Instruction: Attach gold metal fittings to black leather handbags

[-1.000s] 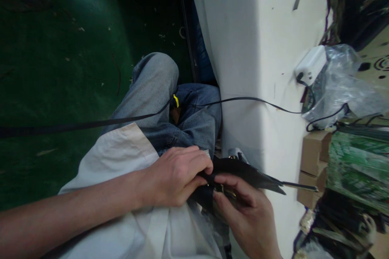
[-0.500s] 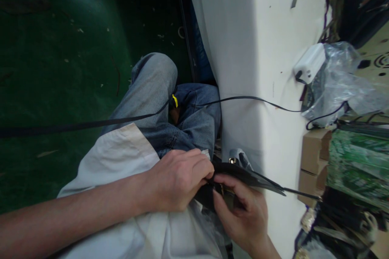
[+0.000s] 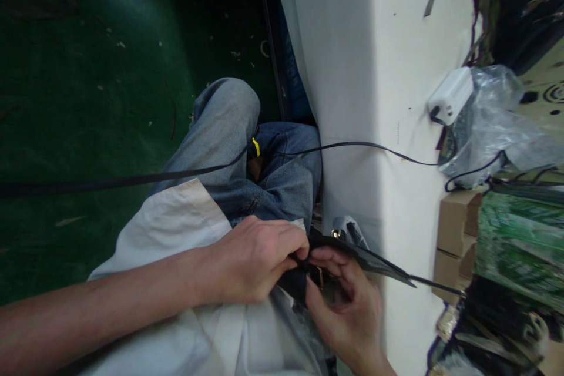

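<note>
My left hand is closed, its fingers pinching the edge of a black, flat, leather-like piece above my lap. On the other side, my right hand curls round the same piece, thumb and fingers pressing on it from below and above. A long black flap or strap extends from the piece to the right and tapers to a point. Brass-coloured metal shows beside it, and more glints between my hands. What lies under my fingertips is hidden.
To the right is a white table with a white power adapter, clear plastic bags, brown cardboard boxes and a green-patterned package. A black cord crosses over my knees. Scraps litter the green floor.
My right hand has shifted slightly left and its fingers have curled in more. My left hand keeps its grip, and the black piece has hardly moved.
</note>
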Tool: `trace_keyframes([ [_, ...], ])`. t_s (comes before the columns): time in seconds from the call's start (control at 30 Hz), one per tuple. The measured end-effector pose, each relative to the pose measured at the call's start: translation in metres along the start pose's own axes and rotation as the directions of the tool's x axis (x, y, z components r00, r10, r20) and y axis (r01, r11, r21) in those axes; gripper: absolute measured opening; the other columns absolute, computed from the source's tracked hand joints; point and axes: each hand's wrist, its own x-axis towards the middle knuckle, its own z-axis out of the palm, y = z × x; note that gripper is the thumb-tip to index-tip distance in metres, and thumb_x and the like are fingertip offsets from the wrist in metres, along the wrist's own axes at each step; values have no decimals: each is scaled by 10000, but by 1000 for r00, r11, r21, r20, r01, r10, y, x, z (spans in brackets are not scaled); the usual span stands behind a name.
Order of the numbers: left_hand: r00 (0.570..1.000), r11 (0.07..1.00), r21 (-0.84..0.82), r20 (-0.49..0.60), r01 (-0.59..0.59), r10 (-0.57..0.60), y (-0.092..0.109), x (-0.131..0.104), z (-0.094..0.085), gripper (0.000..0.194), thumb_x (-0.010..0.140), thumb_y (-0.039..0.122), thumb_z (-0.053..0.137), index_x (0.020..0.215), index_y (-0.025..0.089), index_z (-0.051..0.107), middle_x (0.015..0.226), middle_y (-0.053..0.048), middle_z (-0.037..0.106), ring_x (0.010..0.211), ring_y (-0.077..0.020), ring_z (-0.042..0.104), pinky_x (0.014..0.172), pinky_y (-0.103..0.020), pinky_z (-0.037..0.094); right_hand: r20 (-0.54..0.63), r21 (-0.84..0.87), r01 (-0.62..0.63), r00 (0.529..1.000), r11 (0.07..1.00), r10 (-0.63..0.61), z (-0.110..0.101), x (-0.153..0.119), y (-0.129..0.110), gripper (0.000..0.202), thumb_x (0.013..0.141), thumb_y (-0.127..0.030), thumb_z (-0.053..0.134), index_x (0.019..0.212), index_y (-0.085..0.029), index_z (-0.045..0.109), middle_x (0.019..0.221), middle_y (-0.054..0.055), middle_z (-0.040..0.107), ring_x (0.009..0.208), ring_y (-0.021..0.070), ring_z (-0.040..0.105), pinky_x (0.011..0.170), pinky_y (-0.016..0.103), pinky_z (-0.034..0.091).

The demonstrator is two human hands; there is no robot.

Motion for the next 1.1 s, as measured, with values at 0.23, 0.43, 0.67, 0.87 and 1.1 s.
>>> trace_keyframes([
  [0.23,995,989,-108,33,98,-95,4,-1,-7,272,928,72,633,1144,237,635,1062,-14,750,962,-205,734,799,-327,511,39,22,-12,999,1000,11,1,0,-4,323,903,-172,689,1204,-285,658,965,-5,833,824,195,840,751,250,673],
  [0.43,992,988,-102,65,119,-112,12,2,-18,398,851,111,723,1214,235,617,1192,-53,751,1060,-253,737,865,-373,560,34,64,-39,999,997,37,2,9,-4,317,870,-165,706,1164,-280,670,965,-6,833,825,194,837,739,239,659],
  [0.67,999,997,-79,40,-6,9,-10,-3,-10,438,968,133,721,1380,219,598,1250,-101,748,1139,-261,727,914,-385,590,121,193,-122,988,974,100,-2,29,-10,336,843,-165,700,1165,-253,659,932,-2,819,824,182,831,747,215,664],
  [0.87,993,967,-227,40,115,-108,-14,6,-22,393,900,198,845,1259,224,688,1198,-36,793,1077,-228,757,923,-347,580,156,240,-139,982,961,103,2,39,-7,358,822,-143,679,1163,-247,646,949,1,796,854,181,811,766,227,641],
  [1.1,920,922,34,-82,386,-382,39,16,-10,737,737,661,935,1237,212,633,1176,-117,734,1069,-367,709,908,-524,591,211,279,-150,973,948,92,7,55,-1,447,805,-121,666,1231,-251,639,1047,13,789,955,195,803,895,294,637],
])
